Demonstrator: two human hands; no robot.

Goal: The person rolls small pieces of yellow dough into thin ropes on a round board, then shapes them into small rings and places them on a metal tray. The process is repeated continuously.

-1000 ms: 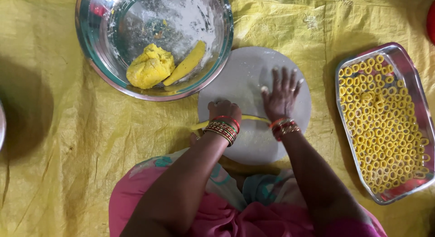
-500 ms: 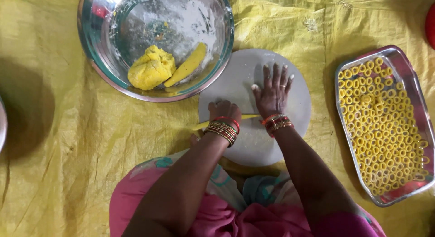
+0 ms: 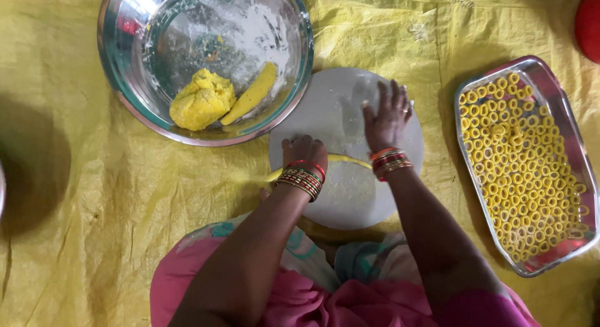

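1. A thin yellow dough rope [image 3: 350,159] lies across the round grey board [image 3: 350,196], running between the two wrists.
2. The left hand [image 3: 304,152] rests on the rope's near end; its fingers are curled under, so their grip cannot be told.
3. The right hand [image 3: 387,118] lies flat on the board just beyond the rope, fingers spread.
4. Left of the board, touching its rim, a floured steel bowl [image 3: 125,83] holds a lumpy dough ball [image 3: 201,99] and a smooth tapered dough piece [image 3: 251,93].
5. Right of the board, a rectangular steel tray [image 3: 562,108] is packed with small yellow dough rings [image 3: 522,164].
6. A crinkled yellow sheet [image 3: 94,196] lies under the board.
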